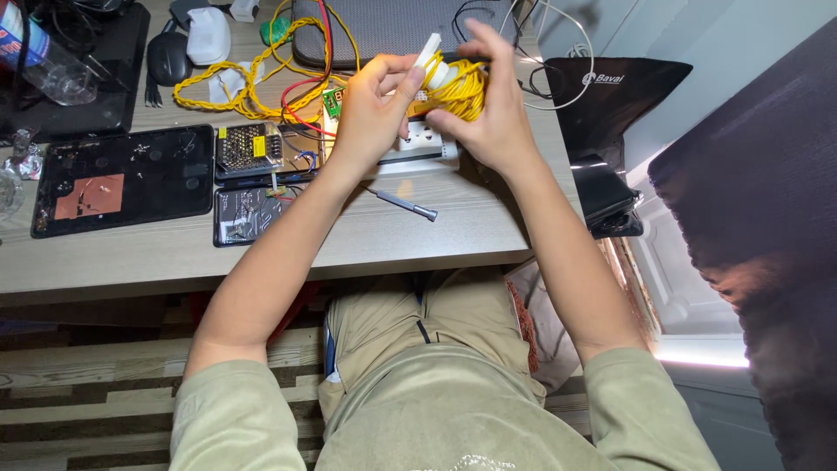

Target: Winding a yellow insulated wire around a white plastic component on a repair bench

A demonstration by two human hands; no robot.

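Sitting at a wooden desk, a person in a pale green top works with both bare hands raised over the far middle of it. Far left: a clear plastic bottle lies on a dark pad. Nearer, a black tray with an orange patch lies flat on the desk. Right of it a metal-mesh power supply box, and just near of that a small black board. Farther back, a black mouse, a white mouse-shaped piece, and a loose tangle of yellow and red wire spread across the desk.

Left hand: fingers curled, pinching near the white plastic part that sticks up from the yellow wire coil. Right hand: wrapped around the coil from the right, fingers closed over it. Coil held up off the desk, between both hands, above a white socket strip. Small screwdriver lies on the desk just near of the hands, touched by neither. Grey laptop at the far edge behind the hands. Far right, a black bag hangs off the desk edge.
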